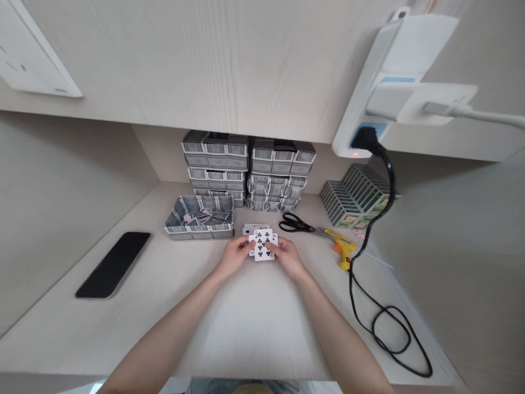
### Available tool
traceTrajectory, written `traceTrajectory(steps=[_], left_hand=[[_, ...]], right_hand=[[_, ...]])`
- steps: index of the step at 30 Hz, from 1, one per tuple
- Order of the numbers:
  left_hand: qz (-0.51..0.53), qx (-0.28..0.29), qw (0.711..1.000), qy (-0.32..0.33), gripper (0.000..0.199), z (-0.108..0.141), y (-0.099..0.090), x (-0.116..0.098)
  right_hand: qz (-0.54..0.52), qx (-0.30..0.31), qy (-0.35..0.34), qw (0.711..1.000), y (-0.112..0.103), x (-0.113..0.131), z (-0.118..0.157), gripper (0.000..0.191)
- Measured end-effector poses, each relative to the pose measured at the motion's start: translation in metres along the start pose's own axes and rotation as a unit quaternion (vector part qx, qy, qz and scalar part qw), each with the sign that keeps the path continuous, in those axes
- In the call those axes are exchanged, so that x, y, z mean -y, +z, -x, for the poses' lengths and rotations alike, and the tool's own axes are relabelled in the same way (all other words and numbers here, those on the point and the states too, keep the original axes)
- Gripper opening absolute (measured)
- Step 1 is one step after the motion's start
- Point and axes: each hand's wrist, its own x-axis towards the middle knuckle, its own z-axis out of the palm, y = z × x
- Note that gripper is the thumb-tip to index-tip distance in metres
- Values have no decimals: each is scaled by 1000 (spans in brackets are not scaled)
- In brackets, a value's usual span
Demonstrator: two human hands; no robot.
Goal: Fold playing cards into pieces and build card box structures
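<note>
Several playing cards (263, 244), with a nine of clubs on top, are held between my two hands near the middle of the desk. My left hand (238, 254) pinches their left side, and my right hand (286, 255) pinches the right side. Just behind them, more cards (256, 226) lie on the desk, partly hidden by the held ones. A box made of folded cards (200, 236) stands to the left behind my left hand, with loose cards inside.
Stacked card boxes (217, 156) stand at the back, beside green-and-white stacks (348, 200). Black scissors (296, 223) and a yellow glue gun (346, 251) lie right, its black cord (383, 309) looping forward. A phone (114, 265) lies left. A power strip (381, 82) hangs above.
</note>
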Motion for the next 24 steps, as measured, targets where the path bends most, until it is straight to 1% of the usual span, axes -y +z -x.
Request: traceTrajectory(steps=[7, 14, 16, 20, 22, 24], left_hand=[[2, 14, 1000, -8, 35, 1, -3, -7], [17, 19, 999, -20, 33, 3, -4, -12], [53, 39, 997, -31, 32, 5, -5, -16], [154, 110, 979, -71, 32, 8, -11, -24], [168, 135, 972, -91, 32, 8, -13, -25], [164, 147, 970, -106, 33, 7, -13, -25]], right_hand=[[-6, 27, 11, 1000, -1, 1, 0, 35], [46, -1, -6, 999, -4, 0, -1, 37], [32, -3, -5, 999, -4, 2, 1, 36], [-8, -3, 7, 1000, -1, 9, 4, 36], [-16, -3, 9, 1000, 0, 12, 5, 37], [-16, -4, 6, 1000, 0, 12, 6, 37]])
